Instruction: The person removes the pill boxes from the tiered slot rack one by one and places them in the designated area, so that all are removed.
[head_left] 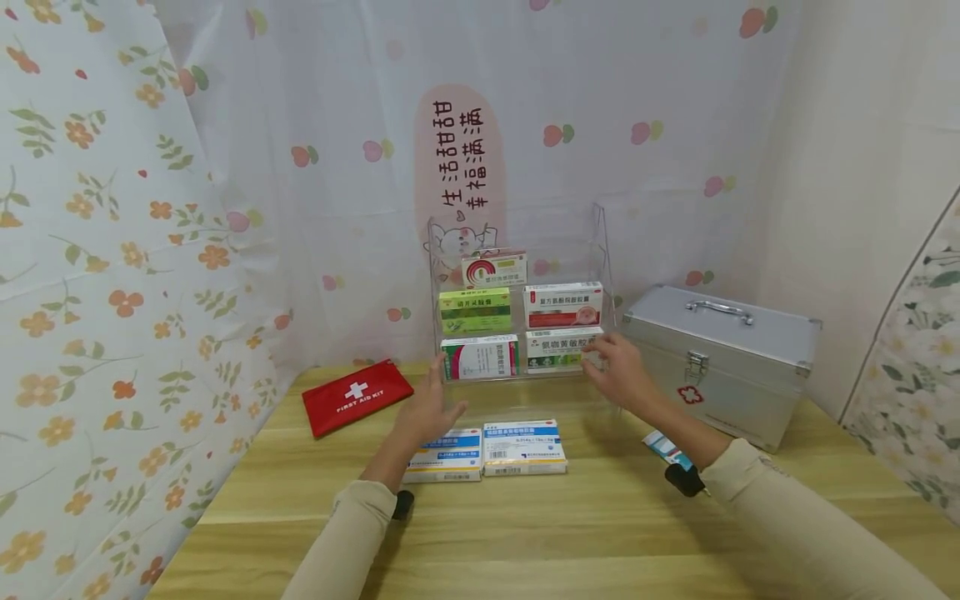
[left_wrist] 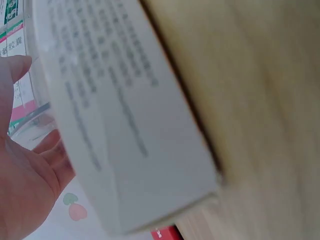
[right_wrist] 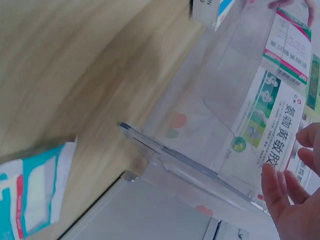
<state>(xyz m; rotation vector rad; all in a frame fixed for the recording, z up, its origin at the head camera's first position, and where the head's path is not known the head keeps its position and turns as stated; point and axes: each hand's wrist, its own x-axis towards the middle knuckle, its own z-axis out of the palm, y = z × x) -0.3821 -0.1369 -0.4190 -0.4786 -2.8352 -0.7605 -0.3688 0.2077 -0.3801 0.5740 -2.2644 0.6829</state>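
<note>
On the clear tiered rack [head_left: 480,392], the right hand [head_left: 621,372] is at the right end of a white-and-green medicine box [head_left: 551,352] on the lowest tier. Its fingers [right_wrist: 274,189] look relaxed and spread by that end; whether they touch the box is hard to tell. My left hand [head_left: 429,408] is by the rack's lower left edge, thumb held away from the fingers, near a white medicine box with green and pink edges [head_left: 482,358]. It holds nothing. Behind its wrist, a white carton [left_wrist: 125,125] fills much of the left wrist view.
Higher tiers carry a green box [head_left: 475,312], a red-and-white box [head_left: 562,307] and a cream box [head_left: 493,272]. Two blue-and-white boxes [head_left: 523,448] lie in front. A red first aid pouch [head_left: 357,398] lies left; a silver case [head_left: 712,367] and a teal packet [head_left: 666,450] are right.
</note>
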